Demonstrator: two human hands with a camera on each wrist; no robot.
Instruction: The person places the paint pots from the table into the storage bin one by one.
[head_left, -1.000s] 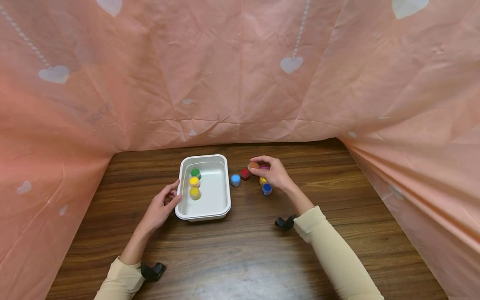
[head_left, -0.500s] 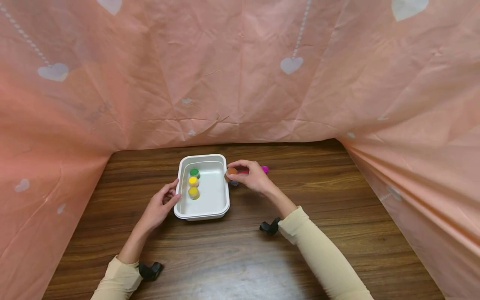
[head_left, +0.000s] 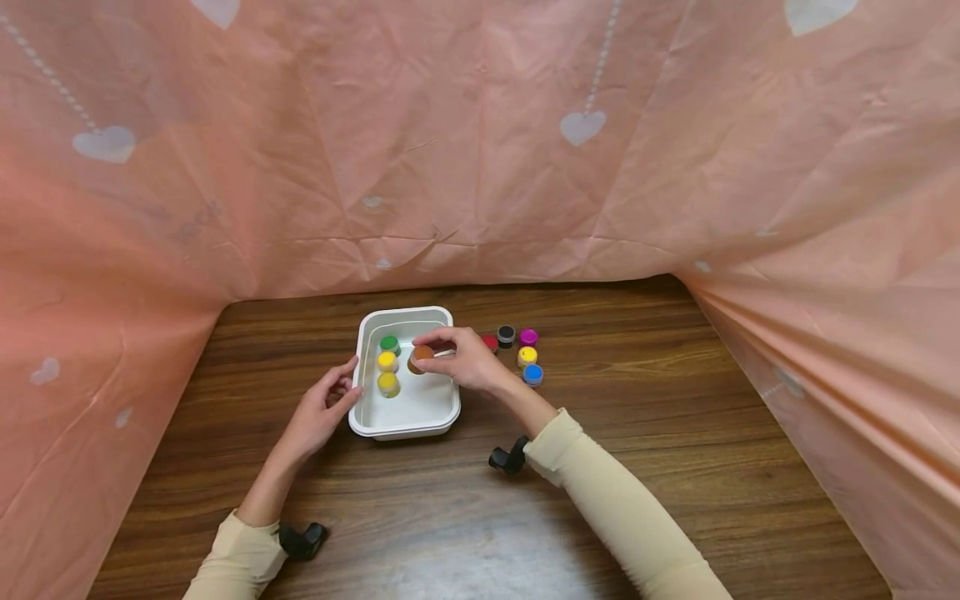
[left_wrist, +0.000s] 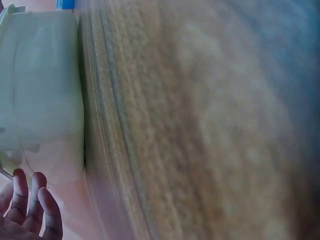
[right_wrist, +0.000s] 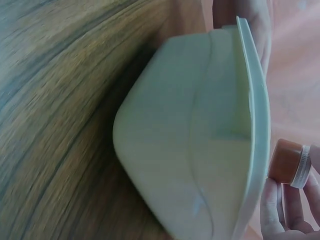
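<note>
In the head view, my right hand (head_left: 467, 358) pinches a small paint pot with brown paint (head_left: 422, 359) between fingers and thumb, over the white tray (head_left: 411, 429). The right wrist view shows the brown pot (right_wrist: 287, 165) with its pale ridged lid, above the level of the tray's rim (right_wrist: 260, 120). My left hand (head_left: 321, 407) rests its index finger and thumb at the tray's left rim, fingers loosely bent. Inside the tray stand a green pot (head_left: 390, 344) and two yellow pots, the upper one (head_left: 387, 361) and the lower one (head_left: 387, 383), in a column on the left.
Right of the tray stand a black pot (head_left: 506, 335), a magenta pot (head_left: 528, 337), a yellow pot (head_left: 527, 357) and a blue pot (head_left: 533, 375). A red pot (head_left: 491, 342) is partly hidden by my right hand. A pink curtain (head_left: 480, 208) hangs behind the wooden table (head_left: 675, 400).
My right hand has carried the brown paint pot left from the group of pots to over the tray. My left hand has stayed at the tray's left rim.
</note>
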